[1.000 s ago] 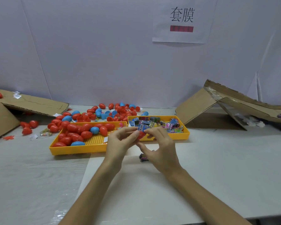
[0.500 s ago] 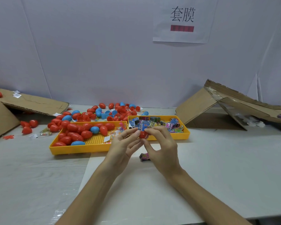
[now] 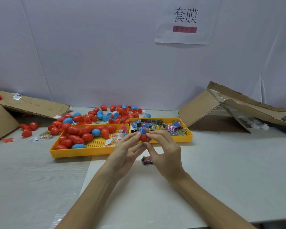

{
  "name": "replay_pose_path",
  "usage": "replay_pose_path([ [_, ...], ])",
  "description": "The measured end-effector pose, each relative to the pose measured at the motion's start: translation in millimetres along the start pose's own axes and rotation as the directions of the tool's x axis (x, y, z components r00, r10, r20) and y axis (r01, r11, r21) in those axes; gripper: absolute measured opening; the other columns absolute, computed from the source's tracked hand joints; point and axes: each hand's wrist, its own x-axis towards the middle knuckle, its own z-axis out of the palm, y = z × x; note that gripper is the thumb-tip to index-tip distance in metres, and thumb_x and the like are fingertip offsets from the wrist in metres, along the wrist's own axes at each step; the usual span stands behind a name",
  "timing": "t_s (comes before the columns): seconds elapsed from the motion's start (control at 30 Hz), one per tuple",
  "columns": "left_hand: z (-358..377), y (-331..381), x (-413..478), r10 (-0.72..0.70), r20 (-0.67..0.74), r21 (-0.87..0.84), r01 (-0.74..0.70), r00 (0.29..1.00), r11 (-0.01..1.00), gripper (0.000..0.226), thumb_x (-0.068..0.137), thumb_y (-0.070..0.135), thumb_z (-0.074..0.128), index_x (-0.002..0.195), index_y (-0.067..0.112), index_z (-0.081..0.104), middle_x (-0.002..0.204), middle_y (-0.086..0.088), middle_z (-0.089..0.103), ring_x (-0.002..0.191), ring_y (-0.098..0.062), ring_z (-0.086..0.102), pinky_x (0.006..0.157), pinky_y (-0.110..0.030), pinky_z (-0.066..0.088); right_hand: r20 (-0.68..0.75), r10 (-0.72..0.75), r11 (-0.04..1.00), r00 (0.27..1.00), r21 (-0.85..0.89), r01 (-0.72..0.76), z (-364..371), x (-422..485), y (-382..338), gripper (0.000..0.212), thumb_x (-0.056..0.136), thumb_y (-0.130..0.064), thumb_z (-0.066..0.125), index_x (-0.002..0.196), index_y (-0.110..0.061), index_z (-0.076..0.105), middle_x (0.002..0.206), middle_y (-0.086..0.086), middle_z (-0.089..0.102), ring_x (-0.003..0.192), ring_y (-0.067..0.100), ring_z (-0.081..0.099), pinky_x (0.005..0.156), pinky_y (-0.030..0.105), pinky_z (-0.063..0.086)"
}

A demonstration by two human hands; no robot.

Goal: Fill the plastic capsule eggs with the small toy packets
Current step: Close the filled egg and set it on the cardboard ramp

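**Nearly seated: a packet stands half out of the red shell**

Close to the person, over the white table (image 3: 221, 171), the two hands meet fingertip to fingertip. The left hand (image 3: 127, 152) curls thumb and forefinger round a red capsule half (image 3: 144, 138), its mouth facing up. The right hand (image 3: 165, 151) pinches narrowly at a blue packet (image 3: 143, 130) that stands upright out of that mouth, its long axis in line with the shell. The coming push looks to be straight down, and the right hand sits best for it.

Under the right hand a loose packet (image 3: 147, 160) lies on the table, apart from the fingers. There is open room toward the person and to both sides.

Just beyond the knuckles run two yellow rims: the left tray (image 3: 82, 153) of whole eggs (image 3: 73, 129) and the right tray (image 3: 172, 139) of packets (image 3: 163, 127). Farther back, scattered eggs (image 3: 122, 113) lie between cardboard flaps (image 3: 205, 109).
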Motion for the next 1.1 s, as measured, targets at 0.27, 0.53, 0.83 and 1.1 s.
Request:
replay_pose_path([
  [0.27, 0.8, -0.1, 0.0, -0.006, 0.017, -0.009, 0.006, 1.0, 1.0, 0.039, 0.087, 0.016, 0.071, 0.123, 0.005, 0.063, 0.121, -0.018, 0.071, 0.114, -0.028, 0.07, 0.082, -0.029, 0.061, -0.006, 0.019, 1.0, 1.0, -0.013, -0.019, 0.2, -0.4, -1.4, 0.03, 0.084, -0.009, 0.079, 0.112, 0.0, 0.073, 0.109, 0.008, 0.072, 0.105, 0.019, 0.068, 0.095, 0.028, 0.054],
  [0.53, -1.3, -2.8, 2.2, -0.007, 0.004, 0.029, 0.007, 1.0, 1.0, 0.042, 0.084, 0.016, 0.075, 0.123, 0.005, 0.065, 0.122, -0.016, 0.072, 0.114, -0.03, 0.07, 0.081, -0.029, 0.061, -0.003, -0.011, 1.0, 1.0, -0.019, 0.011, 0.0, -1.4, 2.1, 0.02, 0.083, -0.005, 0.077, 0.102, 0.001, 0.075, 0.103, 0.01, 0.073, 0.1, 0.021, 0.07, 0.089, 0.032, 0.057],
  [0.83, -2.2, -3.1, 3.6, -0.028, -0.009, -0.03, 0.028, 1.0, 0.999, 0.041, 0.082, 0.013, 0.074, 0.122, 0.006, 0.065, 0.119, -0.017, 0.073, 0.11, -0.028, 0.071, 0.077, -0.028, 0.061, 0.033, 0.06, 0.998, 0.998, 0.019, -0.06, 0.0, 0.7, -0.2, 0.034, 0.086, -0.008, 0.076, 0.119, -0.004, 0.069, 0.115, 0.005, 0.072, 0.112, 0.016, 0.066, 0.099, 0.026, 0.052],
  [1.1, -1.7, -3.3, 1.8, -0.04, 0.001, -0.047, 0.04, 0.999, 0.998, 0.041, 0.085, 0.01, 0.072, 0.124, 0.004, 0.064, 0.121, -0.017, 0.072, 0.112, -0.029, 0.071, 0.078, -0.028, 0.061, 0.015, 0.034, 0.999, 0.999, -0.029, -0.033, 0.2, -0.3, 4.3, 0.029, 0.082, -0.007, 0.079, 0.109, -0.001, 0.075, 0.11, 0.007, 0.075, 0.104, 0.018, 0.07, 0.095, 0.027, 0.054],
])
